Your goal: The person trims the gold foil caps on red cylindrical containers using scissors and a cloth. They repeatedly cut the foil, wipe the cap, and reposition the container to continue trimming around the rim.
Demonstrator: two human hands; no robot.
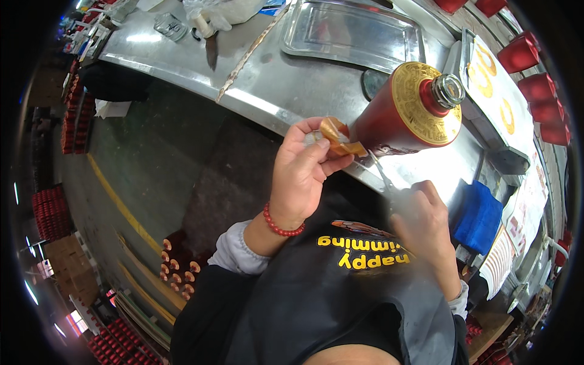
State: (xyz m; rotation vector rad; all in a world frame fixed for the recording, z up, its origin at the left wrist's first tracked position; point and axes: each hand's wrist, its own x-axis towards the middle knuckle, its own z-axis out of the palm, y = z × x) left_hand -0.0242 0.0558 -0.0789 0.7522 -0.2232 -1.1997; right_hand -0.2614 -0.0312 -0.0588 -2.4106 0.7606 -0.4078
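Observation:
My left hand (303, 169), with a red bead bracelet at the wrist, pinches a curled gold decal piece (336, 134) between thumb and fingers. A pale, rounded piece (312, 138) also shows in its grip; its material is unclear. My right hand (422, 214) is blurred and grips a slim pointed metal tool (382, 169), tweezers or small scissors. The tool's tip lies close to the decal's lower right corner; contact cannot be told. Just beyond both hands, a red bottle (388, 109) with an ornate gold shoulder and an uncapped glass neck stands on the metal table (269, 75).
At the back are a shallow metal tray (351, 34), a glass jar (170, 26) and a brush (211, 48). To the right lie a folded blue cloth (479, 216) and a sheet of gold ring decals (499, 86). Several red bottles (518, 52) line the far right.

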